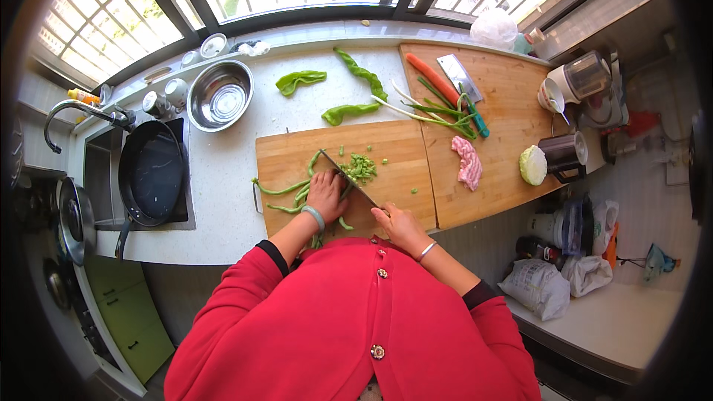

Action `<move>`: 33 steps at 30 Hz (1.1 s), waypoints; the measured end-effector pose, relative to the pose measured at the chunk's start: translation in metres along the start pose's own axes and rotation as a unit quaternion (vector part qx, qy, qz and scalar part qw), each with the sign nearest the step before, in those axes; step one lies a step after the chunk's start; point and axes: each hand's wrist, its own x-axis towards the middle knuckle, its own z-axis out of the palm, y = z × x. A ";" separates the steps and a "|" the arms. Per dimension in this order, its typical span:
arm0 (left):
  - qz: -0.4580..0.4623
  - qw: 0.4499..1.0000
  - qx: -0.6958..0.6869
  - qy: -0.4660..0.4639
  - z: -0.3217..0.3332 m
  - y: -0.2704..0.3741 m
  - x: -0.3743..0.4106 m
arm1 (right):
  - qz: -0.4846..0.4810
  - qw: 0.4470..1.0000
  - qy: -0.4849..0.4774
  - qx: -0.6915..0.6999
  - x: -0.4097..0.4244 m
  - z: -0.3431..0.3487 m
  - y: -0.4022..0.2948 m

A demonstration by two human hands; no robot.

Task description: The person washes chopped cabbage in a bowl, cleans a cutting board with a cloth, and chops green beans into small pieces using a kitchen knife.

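My left hand [327, 196], with a jade-coloured bangle at the wrist, presses down on several long green beans [289, 192] on the wooden cutting board [390, 142]. My right hand [402, 227] is closed on the handle of a kitchen knife [353, 182]. The blade lies slantwise right beside my left fingers. Chopped green bean pieces [359, 167] form a small pile just beyond the blade, with a few scattered bits around it. Some bean ends stick out below my left wrist, near the red top.
A second wooden board [501, 122] on the right bears a carrot [431, 78], a cleaver [458, 75], scallions [440, 114], raw meat [467, 162] and half a cabbage [533, 165]. Green peppers [362, 75] lie behind. A steel bowl [220, 96] and a frying pan [151, 172] are at left.
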 end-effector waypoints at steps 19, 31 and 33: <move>-0.004 0.999 0.015 -0.035 0.001 -0.004 -0.003 | 0.038 0.999 -0.005 0.016 0.002 -0.001 0.000; -0.077 0.973 0.173 -0.134 -0.029 0.015 -0.014 | 0.024 0.999 -0.011 0.024 0.005 -0.007 0.006; -0.102 0.965 0.182 -0.161 -0.024 0.016 -0.014 | 0.025 0.999 -0.012 0.029 0.004 -0.007 0.006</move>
